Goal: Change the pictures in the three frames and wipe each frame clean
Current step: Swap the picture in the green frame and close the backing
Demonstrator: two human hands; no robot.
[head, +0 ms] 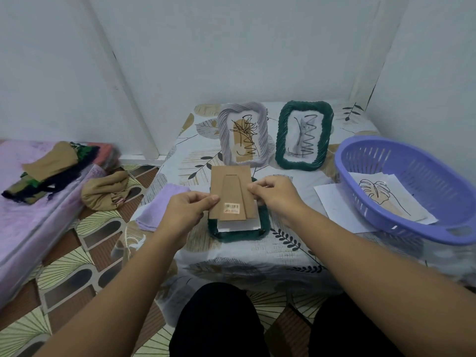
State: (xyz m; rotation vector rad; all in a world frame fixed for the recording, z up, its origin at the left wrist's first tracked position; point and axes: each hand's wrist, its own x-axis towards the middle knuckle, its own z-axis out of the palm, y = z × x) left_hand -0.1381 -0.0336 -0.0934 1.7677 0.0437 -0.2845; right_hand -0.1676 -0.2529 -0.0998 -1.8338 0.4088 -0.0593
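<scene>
Both hands hold a brown cardboard frame backing (231, 191) with a barcode sticker, lifted above a dark green frame (239, 234) that lies face down on the table with white paper showing inside it. My left hand (189, 210) pinches the backing's left edge. At its right edge, my right hand (275, 194) pinches it too. Behind them a lilac frame (221, 140) and a second green frame (280, 155) stand upright, each with a line drawing in it. A folded lilac cloth (159, 210) lies at the table's left.
A purple plastic basket (360, 153) at the right holds loose picture sheets (386, 199); a white sheet (332, 199) lies partly under it. The table wears a leaf-print cover (283, 253). A mattress with clothes (49, 171) lies left, and my knees are below the table edge.
</scene>
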